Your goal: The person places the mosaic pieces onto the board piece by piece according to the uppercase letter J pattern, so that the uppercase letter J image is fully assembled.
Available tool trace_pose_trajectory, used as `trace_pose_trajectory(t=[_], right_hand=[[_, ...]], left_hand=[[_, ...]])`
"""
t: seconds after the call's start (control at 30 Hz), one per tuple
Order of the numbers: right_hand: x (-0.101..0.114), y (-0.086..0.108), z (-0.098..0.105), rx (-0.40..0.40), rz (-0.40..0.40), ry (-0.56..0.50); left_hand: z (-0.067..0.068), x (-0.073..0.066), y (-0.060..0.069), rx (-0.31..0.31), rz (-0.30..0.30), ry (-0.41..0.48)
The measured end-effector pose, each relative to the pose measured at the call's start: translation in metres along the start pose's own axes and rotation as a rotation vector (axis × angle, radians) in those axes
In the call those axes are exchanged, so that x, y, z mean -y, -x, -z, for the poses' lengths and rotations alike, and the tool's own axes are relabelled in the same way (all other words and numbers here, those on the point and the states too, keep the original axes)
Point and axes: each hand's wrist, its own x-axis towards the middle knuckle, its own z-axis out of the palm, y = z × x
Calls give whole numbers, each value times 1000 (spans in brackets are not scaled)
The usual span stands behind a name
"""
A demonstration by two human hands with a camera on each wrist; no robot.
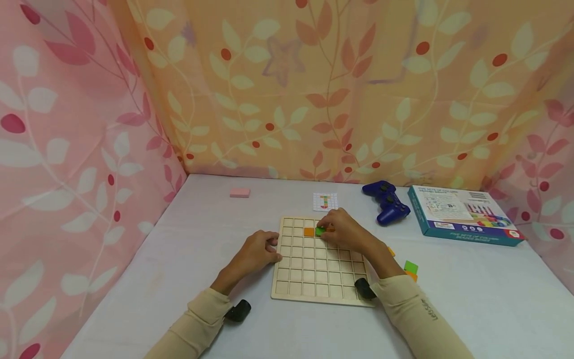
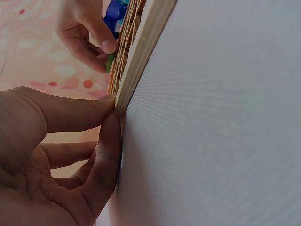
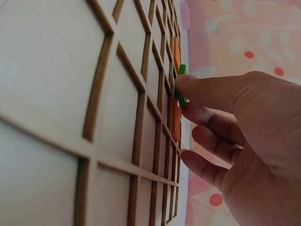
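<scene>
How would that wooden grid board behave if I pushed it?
The wooden grid board would probably stay stiff, judging by its straight, solid-looking rim. Lying flat on the white table, it seems likelier to slide than tip.

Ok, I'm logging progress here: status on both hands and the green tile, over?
Right hand pinching green tile, tilted between two orange tiles on the board. Left hand holding board's left edge. Nothing seen blocking the tile.
</scene>
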Motion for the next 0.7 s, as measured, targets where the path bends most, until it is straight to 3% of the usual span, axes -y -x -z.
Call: trace_pose_trajectory(t=[0.33,0.57,0.7], right_hand=[[3,3,-3,11,-55,-37],[4,11,4,-2,-57,-32],[2,21,12,8,-107,-73]], left_hand=[[0,2,-1,-4,-15,4],[0,2,-1,-2,-19,11],[0,2,-1,-6,-19,16]])
